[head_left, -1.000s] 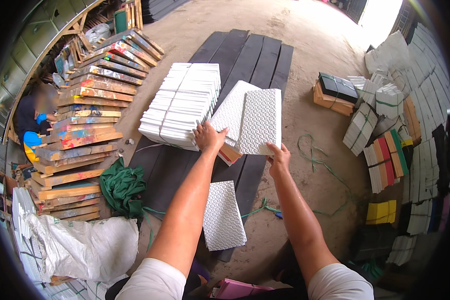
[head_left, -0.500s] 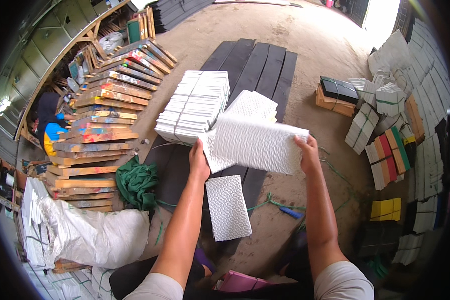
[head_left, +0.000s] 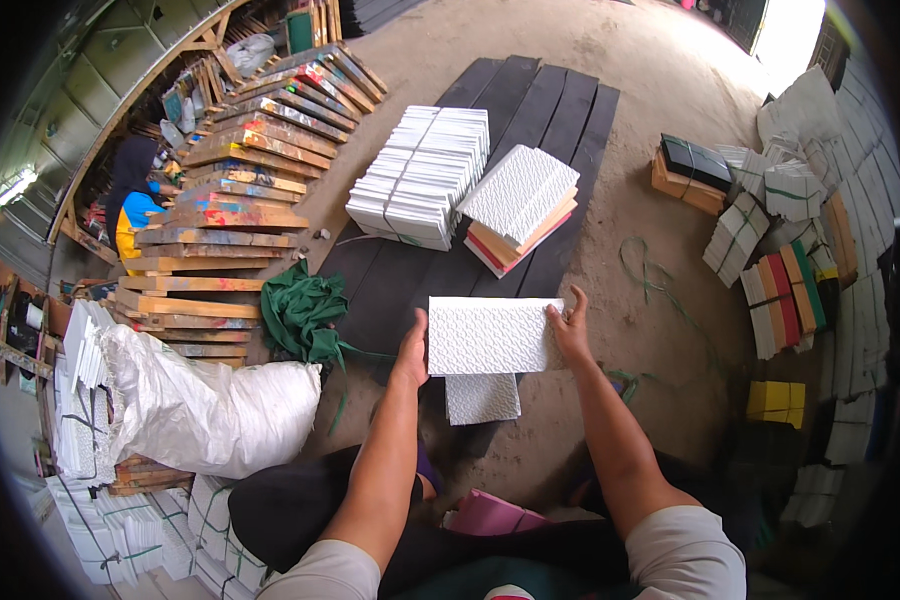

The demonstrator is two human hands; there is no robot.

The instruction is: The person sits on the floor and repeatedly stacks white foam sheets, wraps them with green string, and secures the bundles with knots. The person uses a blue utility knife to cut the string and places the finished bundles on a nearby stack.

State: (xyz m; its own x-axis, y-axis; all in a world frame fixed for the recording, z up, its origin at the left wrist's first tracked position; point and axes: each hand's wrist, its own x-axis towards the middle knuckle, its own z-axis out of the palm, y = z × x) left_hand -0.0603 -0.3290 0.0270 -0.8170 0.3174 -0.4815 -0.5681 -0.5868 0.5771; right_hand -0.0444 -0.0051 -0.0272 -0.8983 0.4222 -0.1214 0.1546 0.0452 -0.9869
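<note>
Between my two hands is a white embossed sheet or thin stack of sheets, lying crosswise. My left hand grips its left end, the thumb along the edge. At the right end, my right hand holds the corner with its thumb over the surface and its index finger raised apart. Below, partly covered, rests a smaller white textured piece. Beyond my hands, a loose pile has white embossed sheets over cream and red ones. Beside it stands a tall white stack bound with cord.
Dark boards lie beneath the stacks. Paint-stained wooden frames, a green cloth and a white sack line the left. Coloured tied bundles stand at right. A person is at far left. Green cord lies on the ground.
Both hands have brought the white sheet down and nearer, levelling it over the smaller piece. It no longer covers the loose pile. The view has shifted slightly.
</note>
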